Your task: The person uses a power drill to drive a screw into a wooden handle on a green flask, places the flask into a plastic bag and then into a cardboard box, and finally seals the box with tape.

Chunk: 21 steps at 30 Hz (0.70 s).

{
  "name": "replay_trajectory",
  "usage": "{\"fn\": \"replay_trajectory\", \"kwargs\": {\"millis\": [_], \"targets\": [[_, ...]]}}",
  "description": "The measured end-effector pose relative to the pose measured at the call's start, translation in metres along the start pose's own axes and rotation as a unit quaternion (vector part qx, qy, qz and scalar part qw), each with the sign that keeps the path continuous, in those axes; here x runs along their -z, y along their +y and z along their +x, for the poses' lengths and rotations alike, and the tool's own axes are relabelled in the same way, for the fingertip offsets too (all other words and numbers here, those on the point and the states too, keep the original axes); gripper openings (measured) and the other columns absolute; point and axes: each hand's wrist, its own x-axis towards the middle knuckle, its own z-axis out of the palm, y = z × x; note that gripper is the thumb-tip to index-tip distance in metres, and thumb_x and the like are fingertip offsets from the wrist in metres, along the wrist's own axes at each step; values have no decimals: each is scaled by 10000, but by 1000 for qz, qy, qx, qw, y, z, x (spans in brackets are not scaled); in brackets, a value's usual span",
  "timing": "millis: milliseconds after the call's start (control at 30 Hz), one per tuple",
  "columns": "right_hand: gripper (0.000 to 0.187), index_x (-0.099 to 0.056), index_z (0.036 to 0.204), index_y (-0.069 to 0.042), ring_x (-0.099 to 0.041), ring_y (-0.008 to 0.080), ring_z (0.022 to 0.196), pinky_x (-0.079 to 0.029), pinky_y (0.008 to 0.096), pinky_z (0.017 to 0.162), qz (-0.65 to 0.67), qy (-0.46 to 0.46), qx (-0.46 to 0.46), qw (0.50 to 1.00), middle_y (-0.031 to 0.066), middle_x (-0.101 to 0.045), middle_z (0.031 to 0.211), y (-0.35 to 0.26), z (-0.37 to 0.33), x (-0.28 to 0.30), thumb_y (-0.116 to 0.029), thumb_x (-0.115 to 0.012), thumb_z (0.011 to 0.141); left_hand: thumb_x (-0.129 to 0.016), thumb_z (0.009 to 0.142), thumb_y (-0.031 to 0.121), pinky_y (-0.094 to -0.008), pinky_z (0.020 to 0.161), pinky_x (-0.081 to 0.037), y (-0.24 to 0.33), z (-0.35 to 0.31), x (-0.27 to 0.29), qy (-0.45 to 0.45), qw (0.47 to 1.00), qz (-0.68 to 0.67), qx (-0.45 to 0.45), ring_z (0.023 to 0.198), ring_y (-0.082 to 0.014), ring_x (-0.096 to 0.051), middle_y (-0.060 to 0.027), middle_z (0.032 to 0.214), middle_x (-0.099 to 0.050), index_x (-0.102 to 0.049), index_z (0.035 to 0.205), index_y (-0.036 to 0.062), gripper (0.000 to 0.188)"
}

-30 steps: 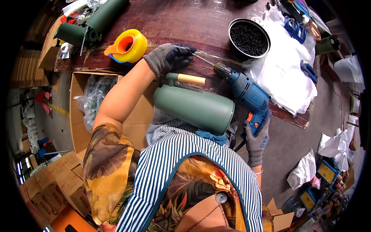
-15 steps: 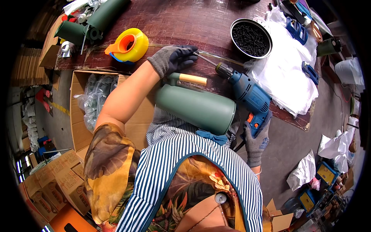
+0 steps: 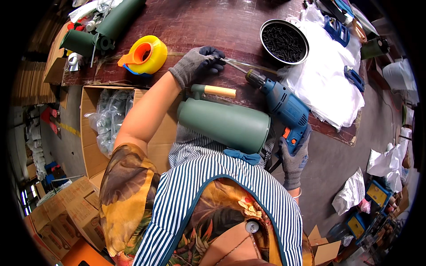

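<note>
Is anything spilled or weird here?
Nothing looks spilled: the small black pieces are inside their round bowl. But the dark red tabletop looks scratched and scuffed, and the green jug lies on its side instead of standing up.

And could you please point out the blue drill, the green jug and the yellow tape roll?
Blue drill (image 3: 288,105): head view, on its motor housing.
Green jug (image 3: 224,124): head view, on its body.
Yellow tape roll (image 3: 157,54): head view, on its yellow side.

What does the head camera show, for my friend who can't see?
A person's gloved right hand holds a blue drill, with the gloved left hand at the tip of its bit. A green jug lies sideways over the lap. On the table are a bowl of small black pieces and a yellow tape roll.
</note>
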Motion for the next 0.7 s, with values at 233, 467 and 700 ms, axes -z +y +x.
{"fn": "replay_trajectory", "kwargs": {"millis": [233,467,700], "targets": [[578,-451,1417,-39,-616,243,1155,-558,359,919,341,-63,-151,926,141,-577,1294,37,0,-9,-278,-689,948,-567,1020,116,-260,773,-612,-5,-2,-5,14,999,-25,20,920,-173,-707,-101,1118,-679,-597,1243,28,242],[371,-529,1297,-40,-704,282,964,-651,407,775,526,-85,-241,811,167,-598,1183,36,10,-14,-278,-599,1021,-539,1032,108,-253,681,-596,-10,3,-8,19,1000,-20,-10,850,-161,-694,-97,1073,-665,-552,1261,36,240],[417,-539,1253,15,-705,259,863,-631,350,699,605,-64,-296,737,194,-645,1034,35,8,-1,-331,-589,1025,-778,886,177,-298,813,-547,-14,-38,30,231,897,298,-230,909,-167,-631,-80,1098,-632,-443,1438,53,658]]}}
